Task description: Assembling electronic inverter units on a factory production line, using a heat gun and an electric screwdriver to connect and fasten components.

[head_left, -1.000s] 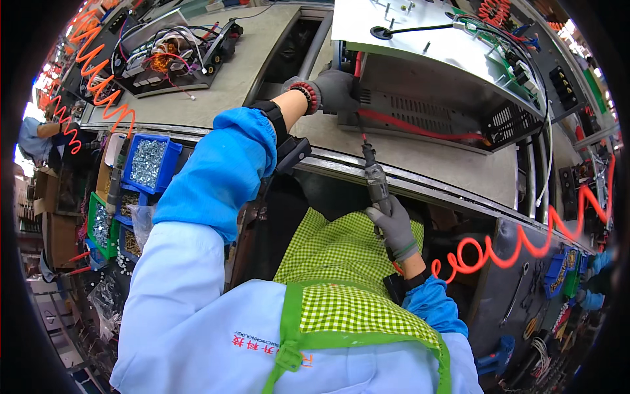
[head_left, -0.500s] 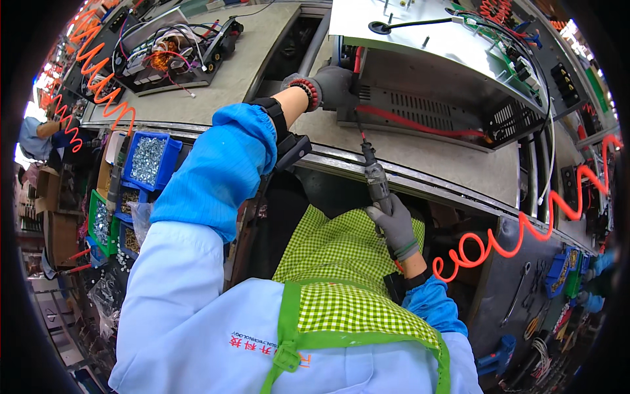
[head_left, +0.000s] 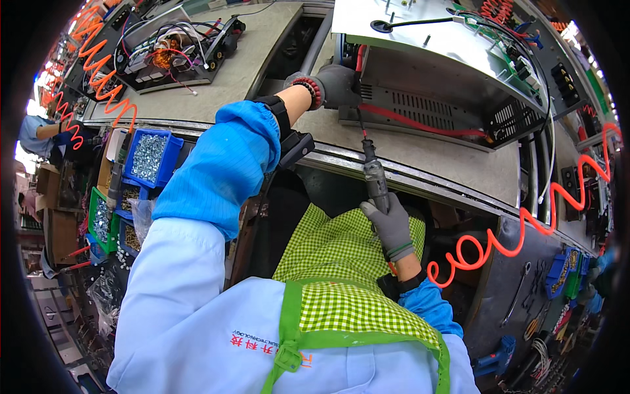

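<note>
My right hand (head_left: 392, 228), in a grey glove, is closed around a dark air screwdriver (head_left: 375, 177). The driver points away from me, and its thin bit reaches the left end of an open metal chassis (head_left: 420, 72). Just beyond the tip, my left hand (head_left: 339, 87), also gloved, is curled against that end of the chassis, beside a red cable. Its fingertips are partly hidden, and what they pinch cannot be made out. A thick red cable (head_left: 420, 123) runs along the slotted side of the chassis, whose bright top panel (head_left: 446, 33) carries upright studs.
A second unit (head_left: 174, 59) with a copper coil stands at the far left of the bench. Blue bins (head_left: 172, 157) of screws hang by the left edge. An orange coiled hose (head_left: 518, 253) loops at my right. A wrench (head_left: 516, 293) lies at the lower right.
My right hand has shifted slightly left, and the screwdriver stands a little straighter. The orange hose at the right has swung. My left hand stays at the chassis end.
</note>
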Available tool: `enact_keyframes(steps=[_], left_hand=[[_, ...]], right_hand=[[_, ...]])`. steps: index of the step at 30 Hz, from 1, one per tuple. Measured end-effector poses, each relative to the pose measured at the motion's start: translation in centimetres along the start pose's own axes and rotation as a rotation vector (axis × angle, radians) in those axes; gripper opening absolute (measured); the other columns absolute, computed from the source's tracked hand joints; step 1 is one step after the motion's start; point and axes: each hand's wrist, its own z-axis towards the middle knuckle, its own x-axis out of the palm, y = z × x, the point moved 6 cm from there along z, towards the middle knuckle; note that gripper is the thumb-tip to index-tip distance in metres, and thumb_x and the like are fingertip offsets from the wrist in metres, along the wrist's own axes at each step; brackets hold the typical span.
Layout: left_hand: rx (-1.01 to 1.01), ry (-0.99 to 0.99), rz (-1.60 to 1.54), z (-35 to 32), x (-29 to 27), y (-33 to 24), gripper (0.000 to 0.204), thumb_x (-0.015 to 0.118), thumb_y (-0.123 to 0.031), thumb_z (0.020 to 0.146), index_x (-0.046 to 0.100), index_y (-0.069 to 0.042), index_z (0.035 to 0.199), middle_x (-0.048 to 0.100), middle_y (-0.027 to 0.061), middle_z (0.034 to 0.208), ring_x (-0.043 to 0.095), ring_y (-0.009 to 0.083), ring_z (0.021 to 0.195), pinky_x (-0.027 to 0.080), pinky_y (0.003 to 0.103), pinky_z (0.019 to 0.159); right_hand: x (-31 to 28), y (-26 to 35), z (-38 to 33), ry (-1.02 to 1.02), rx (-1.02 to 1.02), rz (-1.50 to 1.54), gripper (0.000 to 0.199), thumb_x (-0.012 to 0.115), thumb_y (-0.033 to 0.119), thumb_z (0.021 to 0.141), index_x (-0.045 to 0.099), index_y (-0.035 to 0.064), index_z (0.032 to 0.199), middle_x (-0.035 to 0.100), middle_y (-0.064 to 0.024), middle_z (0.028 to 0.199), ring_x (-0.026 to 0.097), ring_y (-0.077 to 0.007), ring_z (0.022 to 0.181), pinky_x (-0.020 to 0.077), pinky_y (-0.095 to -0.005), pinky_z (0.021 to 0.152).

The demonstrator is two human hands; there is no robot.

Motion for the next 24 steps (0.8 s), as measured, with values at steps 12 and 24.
enact_keyframes(steps=[12,24], left_hand=[[0.014,-0.051,0.029,0.0,-0.1,-0.1,0.03,0.072,-0.03,0.077,0.073,-0.007,0.097,0.072,0.0132,0.092,0.068,0.0286,0.09,0.051,0.039,0.082],[-0.015,-0.052,0.056,0.0,-0.4,-0.4,0.029,0.071,-0.034,0.078,0.074,-0.009,0.094,0.072,0.0124,0.09,0.067,0.0288,0.089,0.051,0.039,0.081]], right_hand=[[5.0,0.4,-3.0,0.49,0.418,1.024,0.053,0.055,0.052,0.093,0.054,0.0041,0.116,0.061,-0.0071,0.083,0.052,-0.016,0.051,0.0401,-0.0258,0.043],[7.3,3.3,-3.8,0.404,0.447,1.035,0.051,0.06,0.052,0.089,0.055,0.005,0.108,0.056,-0.0031,0.078,0.054,-0.0133,0.053,0.0439,-0.0245,0.044]])
